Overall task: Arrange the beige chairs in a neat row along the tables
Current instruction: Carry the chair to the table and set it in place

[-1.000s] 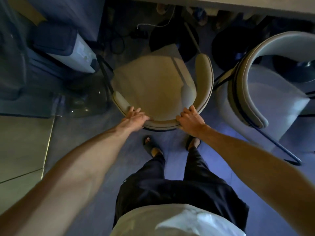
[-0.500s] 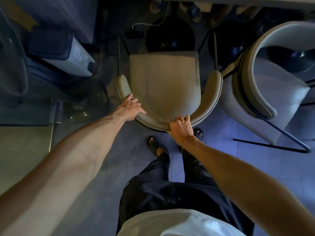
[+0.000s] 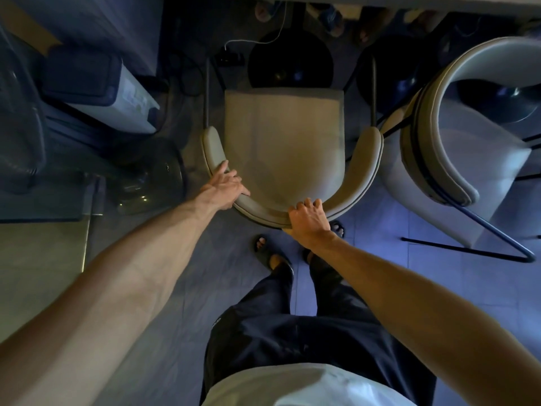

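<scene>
Squared since earlier — beige chair (image 3: 282, 142) faces 12 o'clock | left hand (image 3: 224, 187), right hand (image 3: 308, 221) grasp backrest | push evenly — match neighbouring chair (image 3: 456, 148) at 2 o'clock

Beige chair (image 3: 281, 142): matt woven-looking cloth seat, smooth padded backrest with piped seam, thin dark metal legs. Second chair (image 3: 456, 159): same matt upholstery, dark metal frame. Floor (image 3: 439, 288): smooth tiles, faint sheen. Round table base (image 3: 289, 60): glossy black.

A beige upholstered chair with a curved backrest and thin dark metal legs (image 3: 282, 145) stands upright, seat facing the grey table edge (image 3: 409, 1). A second matching beige chair (image 3: 456, 148) sits just beside it, angled.
</scene>
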